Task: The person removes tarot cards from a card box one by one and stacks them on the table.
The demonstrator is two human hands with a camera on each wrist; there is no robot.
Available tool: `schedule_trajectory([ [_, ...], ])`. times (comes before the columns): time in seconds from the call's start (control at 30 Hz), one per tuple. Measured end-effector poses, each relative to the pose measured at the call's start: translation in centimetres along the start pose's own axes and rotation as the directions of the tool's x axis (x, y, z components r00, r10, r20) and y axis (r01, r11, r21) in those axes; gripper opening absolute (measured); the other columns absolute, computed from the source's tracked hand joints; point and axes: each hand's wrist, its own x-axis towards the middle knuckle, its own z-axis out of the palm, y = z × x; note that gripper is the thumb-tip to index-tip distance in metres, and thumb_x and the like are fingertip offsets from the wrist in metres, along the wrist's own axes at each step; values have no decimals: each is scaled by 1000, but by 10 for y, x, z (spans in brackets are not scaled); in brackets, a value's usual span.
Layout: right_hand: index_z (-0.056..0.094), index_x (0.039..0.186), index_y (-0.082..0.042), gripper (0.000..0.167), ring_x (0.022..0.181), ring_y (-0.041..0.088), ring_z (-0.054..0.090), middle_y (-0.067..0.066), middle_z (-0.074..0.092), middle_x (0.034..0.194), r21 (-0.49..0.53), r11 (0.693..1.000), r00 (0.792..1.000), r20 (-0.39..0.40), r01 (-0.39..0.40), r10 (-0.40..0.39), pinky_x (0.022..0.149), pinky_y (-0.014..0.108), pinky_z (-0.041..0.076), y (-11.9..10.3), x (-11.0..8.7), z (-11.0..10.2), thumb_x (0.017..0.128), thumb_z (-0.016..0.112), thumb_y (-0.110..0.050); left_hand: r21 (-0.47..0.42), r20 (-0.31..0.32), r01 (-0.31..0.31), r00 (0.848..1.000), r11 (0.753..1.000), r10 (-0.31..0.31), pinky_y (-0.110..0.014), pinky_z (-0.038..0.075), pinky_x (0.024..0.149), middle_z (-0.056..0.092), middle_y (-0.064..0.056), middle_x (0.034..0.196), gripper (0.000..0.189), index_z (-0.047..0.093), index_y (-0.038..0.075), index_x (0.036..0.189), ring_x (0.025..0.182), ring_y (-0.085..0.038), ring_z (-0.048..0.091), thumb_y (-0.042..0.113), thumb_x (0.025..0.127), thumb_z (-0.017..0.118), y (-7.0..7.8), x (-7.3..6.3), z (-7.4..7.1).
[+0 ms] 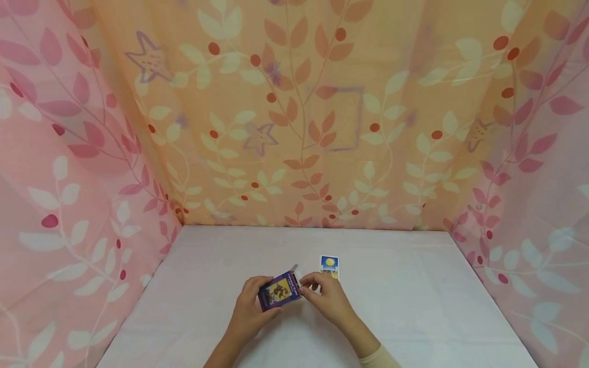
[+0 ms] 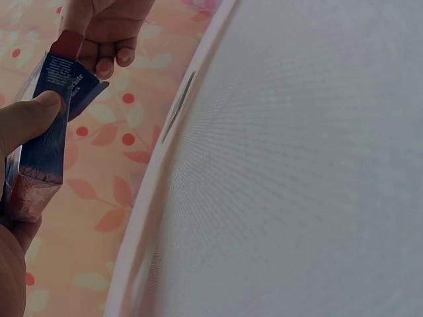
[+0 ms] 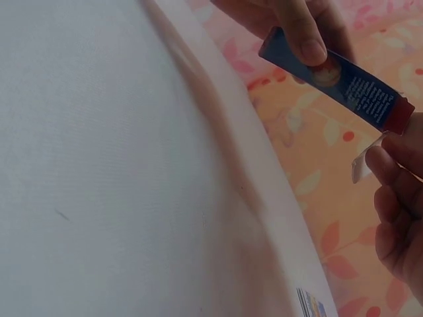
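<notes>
A dark blue tarot card box (image 1: 278, 295) with a yellow picture on its front is tilted above the white table. My left hand (image 1: 248, 311) grips it around the sides, its thumb (image 2: 38, 112) along one narrow face. At the upper right end the box stands open, with its lid flap (image 1: 294, 268) sticking out. There my right hand (image 1: 332, 301) pinches the red side flap (image 3: 399, 115) between thumb and fingers. Just beyond that hand lies a card with a sun picture (image 1: 330, 262), its lower part hidden behind the fingers.
The white-covered table (image 1: 405, 296) reaches back to an orange leaf-patterned curtain (image 1: 294, 168). Pink curtains (image 1: 50, 245) flank it on both sides.
</notes>
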Motion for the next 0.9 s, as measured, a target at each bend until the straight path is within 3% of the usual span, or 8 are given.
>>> schedule_trajectory([
  [0.9, 77, 100, -19, 11, 81, 6, 59, -17, 68, 86, -102, 994, 999, -21, 37, -39, 71, 23, 50, -6, -1, 1, 90, 79, -16, -11, 21, 7, 1000, 1000, -6, -41, 50, 106, 54, 15, 132, 80, 59, 27, 134, 122, -7, 54, 17, 65, 99, -1, 0, -2],
])
